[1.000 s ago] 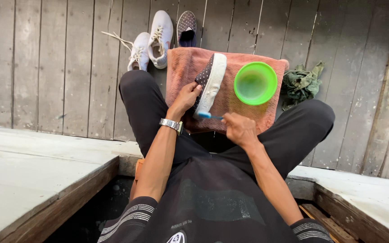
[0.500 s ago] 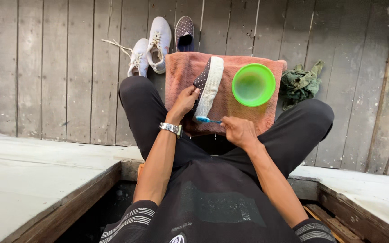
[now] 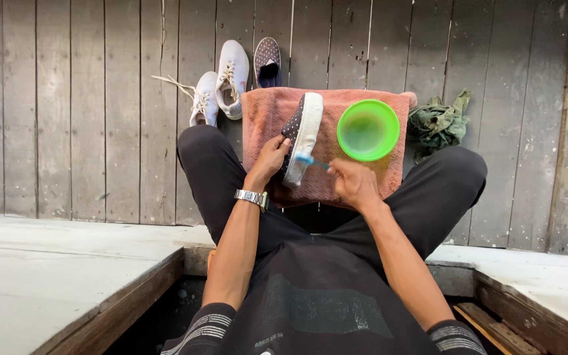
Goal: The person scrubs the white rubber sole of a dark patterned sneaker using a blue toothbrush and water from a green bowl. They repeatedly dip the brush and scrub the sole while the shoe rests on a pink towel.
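Observation:
I sit cross-legged on a wooden floor with a pink towel [image 3: 336, 112] spread in front of my legs. My left hand [image 3: 269, 158] grips a dark dotted shoe [image 3: 302, 135] on its side, so its white sole faces me. My right hand [image 3: 353, 183] holds a small blue brush [image 3: 310, 160], and the brush head touches the white sole near its lower end. A round green bowl [image 3: 367, 129] rests on the towel just right of the shoe. A metal watch [image 3: 252, 197] is on my left wrist.
A pair of white sneakers [image 3: 221, 82] with loose laces lies behind the towel at the left. A second dark dotted shoe [image 3: 268, 62] stands next to them. A crumpled green cloth [image 3: 440, 123] lies right of the towel. Pale raised boards flank my seat.
The right hand with the brush has shifted slightly up along the sole. The left hand keeps its grip on the shoe. The view has moved a little.

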